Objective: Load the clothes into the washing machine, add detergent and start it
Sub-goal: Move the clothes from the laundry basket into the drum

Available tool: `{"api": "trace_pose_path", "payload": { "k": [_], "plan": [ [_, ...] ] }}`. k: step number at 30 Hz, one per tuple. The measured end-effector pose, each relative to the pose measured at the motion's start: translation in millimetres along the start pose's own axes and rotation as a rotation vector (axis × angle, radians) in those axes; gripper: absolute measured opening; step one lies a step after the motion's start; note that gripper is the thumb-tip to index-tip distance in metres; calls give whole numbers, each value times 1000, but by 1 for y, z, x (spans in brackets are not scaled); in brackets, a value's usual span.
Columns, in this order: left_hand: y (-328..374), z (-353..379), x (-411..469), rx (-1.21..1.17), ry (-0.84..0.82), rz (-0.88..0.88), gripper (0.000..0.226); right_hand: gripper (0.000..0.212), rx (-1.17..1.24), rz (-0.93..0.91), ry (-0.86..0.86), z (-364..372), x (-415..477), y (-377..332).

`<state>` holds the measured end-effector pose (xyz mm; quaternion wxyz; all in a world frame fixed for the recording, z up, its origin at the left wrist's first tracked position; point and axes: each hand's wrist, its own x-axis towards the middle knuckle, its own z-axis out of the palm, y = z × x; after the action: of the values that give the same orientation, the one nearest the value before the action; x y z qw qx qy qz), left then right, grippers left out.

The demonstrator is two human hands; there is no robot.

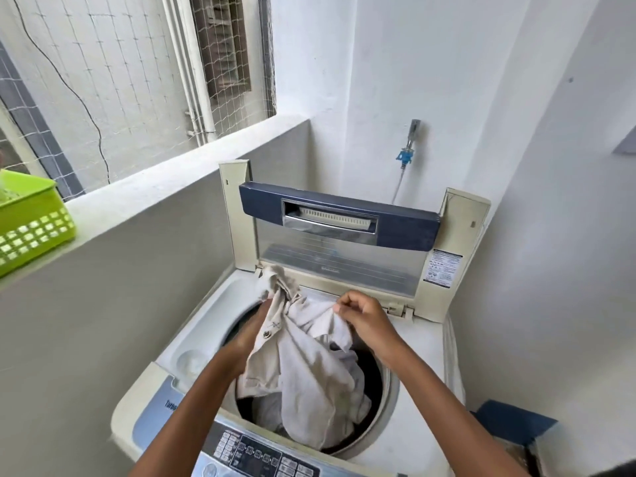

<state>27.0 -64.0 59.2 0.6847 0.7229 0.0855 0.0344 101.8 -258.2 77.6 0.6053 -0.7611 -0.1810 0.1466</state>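
A cream top-loading washing machine (pixel 423 342) stands below me with its lid (pixel 339 256) folded up at the back. A beige garment with a metal snap button (pixel 303 366) hangs over the open drum, its lower part down inside. My left hand (pixel 253 327) grips the garment's left side, partly hidden by the cloth. My right hand (pixel 363 318) pinches its upper edge at the right. The control panel (pixel 254 454) runs along the machine's near edge. No detergent shows.
A green plastic basket (pixel 31 223) sits on the grey ledge (pixel 144 197) at the left. A tap with a blue hose fitting (pixel 406 154) is on the white wall behind the machine. A blue object (pixel 512 425) lies on the floor at the right.
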Motion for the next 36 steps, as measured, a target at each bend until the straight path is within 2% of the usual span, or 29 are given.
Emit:
{"api": "trace_pose_path", "payload": {
  "k": [1, 4, 7, 11, 15, 18, 21, 24, 26, 30, 34, 36],
  "plan": [
    [-5, -4, 4, -32, 30, -95, 26, 22, 2, -4, 67, -5, 2, 1],
    [-20, -29, 14, 34, 158, -253, 27, 28, 0, -12, 300, -30, 7, 9],
    [-26, -56, 14, 222, 261, -229, 16, 32, -44, -7, 503, -62, 12, 20],
    [-34, -76, 17, 457, 342, -203, 15, 20, -94, 0, 506, -87, 11, 30],
    [-40, -68, 21, 534, 444, -192, 12, 25, -40, 16, 440, -79, 6, 24],
    [-36, -46, 27, 541, 343, -186, 12, 25, -21, 30, 293, -63, 4, 19],
    [-27, -12, 31, 456, 54, -195, 12, 25, -57, 58, 113, -40, 6, 16],
    [-26, 22, 31, 424, -260, -235, 13, 19, -100, 101, 91, -19, 13, 19],
    [-33, 36, 37, 440, -394, -223, 24, 12, -123, 158, 94, -13, 18, 25],
    [-49, 46, 51, 482, -411, -202, 29, 31, -142, 308, 136, -21, 15, 46],
    [-54, 62, 64, 474, -421, -175, 22, 13, 90, 389, 192, -53, -20, 62],
    [-53, 83, 71, 479, -478, -145, 18, 15, 190, 408, 284, -76, -50, 75]
  ]
}}
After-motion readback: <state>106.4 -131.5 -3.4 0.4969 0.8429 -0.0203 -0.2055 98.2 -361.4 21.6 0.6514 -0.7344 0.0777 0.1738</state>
